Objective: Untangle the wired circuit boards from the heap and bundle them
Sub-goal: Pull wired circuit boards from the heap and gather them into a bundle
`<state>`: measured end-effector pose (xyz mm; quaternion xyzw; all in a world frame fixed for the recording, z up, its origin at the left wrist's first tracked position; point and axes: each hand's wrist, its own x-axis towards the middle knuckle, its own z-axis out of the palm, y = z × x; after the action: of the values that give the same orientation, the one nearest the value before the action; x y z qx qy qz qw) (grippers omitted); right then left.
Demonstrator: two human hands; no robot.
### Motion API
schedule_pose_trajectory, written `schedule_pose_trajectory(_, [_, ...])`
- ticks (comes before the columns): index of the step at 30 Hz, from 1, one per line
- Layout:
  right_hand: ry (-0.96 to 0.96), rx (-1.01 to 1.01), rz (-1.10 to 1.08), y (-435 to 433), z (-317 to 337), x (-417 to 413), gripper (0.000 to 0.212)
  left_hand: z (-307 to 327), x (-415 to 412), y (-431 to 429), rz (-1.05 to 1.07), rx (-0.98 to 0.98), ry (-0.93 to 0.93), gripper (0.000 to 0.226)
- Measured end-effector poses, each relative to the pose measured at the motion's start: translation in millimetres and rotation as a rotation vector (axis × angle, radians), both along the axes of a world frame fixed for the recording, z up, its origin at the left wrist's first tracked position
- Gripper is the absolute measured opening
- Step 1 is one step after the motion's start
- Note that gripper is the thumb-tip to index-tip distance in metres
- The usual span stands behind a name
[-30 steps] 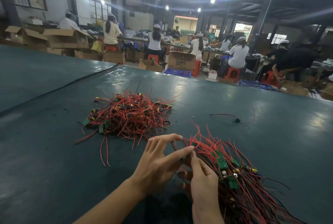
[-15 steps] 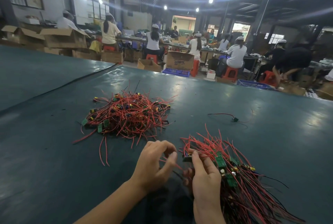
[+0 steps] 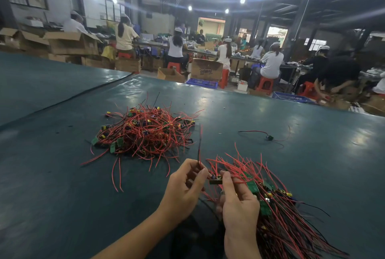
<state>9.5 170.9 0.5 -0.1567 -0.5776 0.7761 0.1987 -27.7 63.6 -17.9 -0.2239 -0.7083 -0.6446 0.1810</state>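
Just nearer than the heap (image 3: 143, 131) on the green table (image 3: 62, 196), the left hand (image 3: 183, 190) is pinching a thin wire (image 3: 199, 150) that is rising from its fingertips, while the right hand (image 3: 239, 202) is pinching a small circuit board (image 3: 215, 181). Nearer and right of the heap, the bundle (image 3: 281, 217) is lying fanned out, seemingly also gripped under the right palm. A stray wired board (image 3: 268, 137) is lying well right of the heap.

Two bare hands in shot, folks: left hand (image 3: 183, 190), right hand (image 3: 239, 204), slim fingers (image 3: 228, 183) on both. The left forearm (image 3: 133, 238) is uncovered all the way to the picture's bottom edge, and so is the short stretch of right forearm (image 3: 239, 246).
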Motion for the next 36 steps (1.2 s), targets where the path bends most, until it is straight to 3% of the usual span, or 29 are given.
schedule_pose_trajectory(6, [0.016,-0.021,-0.003,1.7,-0.5,-0.4,0.017,0.4,-2.1,-1.2,0.002,0.104,-0.038,0.019])
schedule_pose_trajectory(10, [0.047,0.020,0.014,0.0,1.0,1.4,0.009,0.9,-2.8,-4.2,-0.069,0.193,-0.156,0.036])
schedule_pose_trajectory(16, [0.116,0.042,0.091,-6.7,7.5,5.0,0.016,-0.3,-1.9,-3.7,-0.170,0.106,-0.303,0.057])
schedule_pose_trajectory(21, [0.085,0.050,0.119,-6.1,10.3,7.2,0.015,1.9,0.0,-6.9,-0.240,0.082,-0.345,0.045])
schedule_pose_trajectory(29, [0.060,0.042,0.066,-2.5,10.2,6.3,0.020,0.1,1.3,-3.5,-0.251,0.092,-0.261,0.028])
schedule_pose_trajectory(36, [0.104,0.092,0.162,-6.7,11.5,8.1,0.031,5.9,2.0,-3.3,-0.279,0.057,-0.270,0.034])
